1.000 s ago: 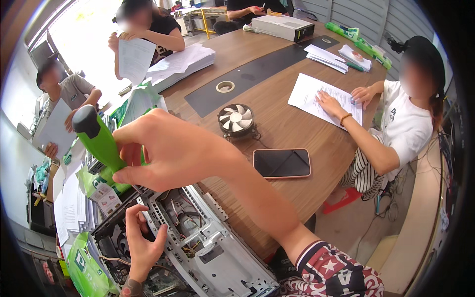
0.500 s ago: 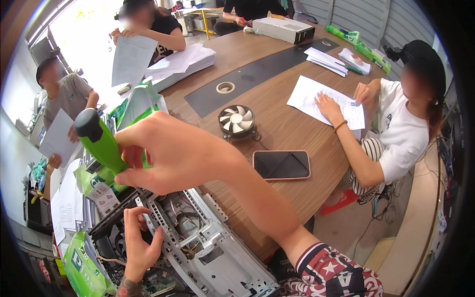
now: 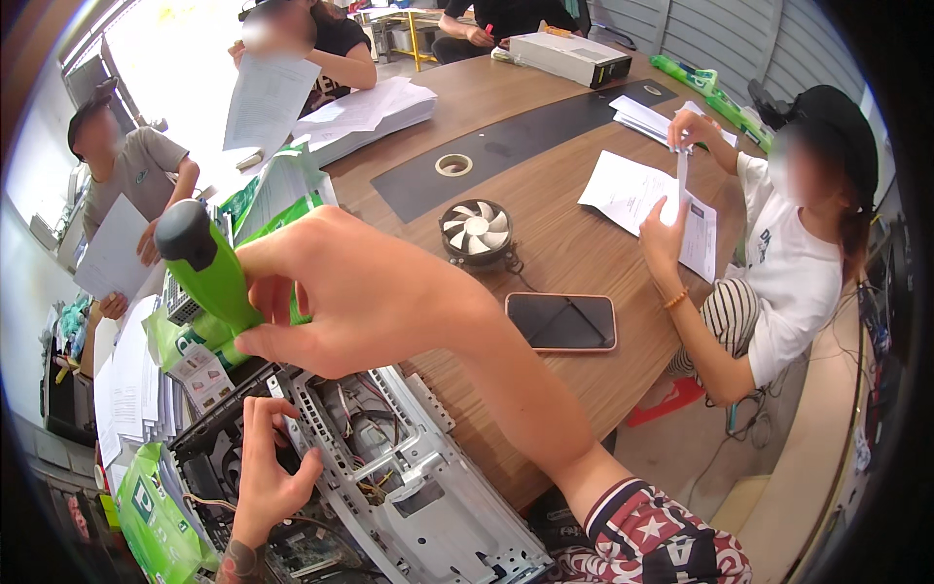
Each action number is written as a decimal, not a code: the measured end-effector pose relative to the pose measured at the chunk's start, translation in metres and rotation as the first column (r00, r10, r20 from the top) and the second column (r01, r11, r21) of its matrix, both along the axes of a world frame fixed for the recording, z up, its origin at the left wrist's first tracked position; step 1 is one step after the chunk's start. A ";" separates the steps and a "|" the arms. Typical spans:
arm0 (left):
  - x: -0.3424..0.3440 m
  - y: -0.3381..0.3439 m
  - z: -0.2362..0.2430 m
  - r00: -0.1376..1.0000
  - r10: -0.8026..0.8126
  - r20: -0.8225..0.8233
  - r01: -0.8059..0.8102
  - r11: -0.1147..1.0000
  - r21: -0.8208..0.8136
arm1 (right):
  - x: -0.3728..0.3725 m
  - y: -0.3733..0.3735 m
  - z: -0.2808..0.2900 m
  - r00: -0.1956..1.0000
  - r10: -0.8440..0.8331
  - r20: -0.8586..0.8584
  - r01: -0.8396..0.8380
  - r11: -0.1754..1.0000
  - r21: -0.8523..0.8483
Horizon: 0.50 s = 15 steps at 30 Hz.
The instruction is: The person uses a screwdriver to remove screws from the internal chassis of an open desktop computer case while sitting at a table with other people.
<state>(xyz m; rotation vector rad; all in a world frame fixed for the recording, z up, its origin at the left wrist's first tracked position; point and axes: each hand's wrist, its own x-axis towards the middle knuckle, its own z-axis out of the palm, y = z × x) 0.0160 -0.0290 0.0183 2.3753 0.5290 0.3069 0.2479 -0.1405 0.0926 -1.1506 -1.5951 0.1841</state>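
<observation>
My right hand [image 3: 345,297] grips a green screwdriver [image 3: 216,280] with a black cap, held upright above an open computer case [image 3: 443,496] whose grey metal frame, wires and dark parts show. Its shaft is mostly hidden. My left hand [image 3: 272,472] has its fingers curled on a metal rail at the case's left part, thumb and index near that rail. A black cooling fan [image 3: 475,231] with white blades lies beyond the case, and a phone [image 3: 561,319] in a pink case lies to the right of my right wrist.
Co-workers handle paper at the left [image 3: 126,185], back [image 3: 331,49] and right [image 3: 788,282] of the wooden table [image 3: 516,409]; another sits far back. Paper stacks [image 3: 365,119], green packets [image 3: 156,506], a tape roll [image 3: 454,164] and a long box [image 3: 569,55] lie around.
My hands and the screwdriver have barely moved; the view has shifted slightly. The co-worker at the right has lifted and folded up the edge of a sheet that was lying flat.
</observation>
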 end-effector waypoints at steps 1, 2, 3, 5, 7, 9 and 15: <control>0.000 0.000 -0.001 1.000 -0.003 -0.003 0.003 1.000 0.019 | 0.000 0.001 -0.001 1.000 0.005 -0.008 -0.005 1.000 -0.006; 0.000 0.001 -0.001 1.000 -0.002 -0.002 0.002 1.000 0.017 | -0.001 0.002 -0.001 1.000 0.008 -0.013 -0.008 1.000 -0.010; 0.000 0.001 -0.001 1.000 0.000 0.001 0.000 1.000 0.013 | 0.000 0.003 -0.001 1.000 0.010 -0.013 -0.010 1.000 -0.012; 0.000 0.001 -0.002 1.000 0.002 0.004 -0.003 1.000 0.008 | 0.000 0.003 -0.001 1.000 0.007 -0.012 -0.007 1.000 -0.021; -0.001 0.001 -0.002 1.000 -0.002 0.014 0.001 0.999 0.036 | 0.000 0.002 -0.001 1.000 0.007 -0.015 -0.008 1.000 -0.018; 0.000 0.000 -0.002 1.000 0.012 0.004 -0.012 1.000 0.024 | 0.000 0.001 0.000 1.000 0.007 -0.020 -0.007 1.000 -0.016; 0.000 -0.001 -0.002 1.000 0.029 -0.006 -0.029 1.000 0.001 | 0.001 0.001 0.000 1.000 0.006 -0.015 -0.007 1.000 -0.025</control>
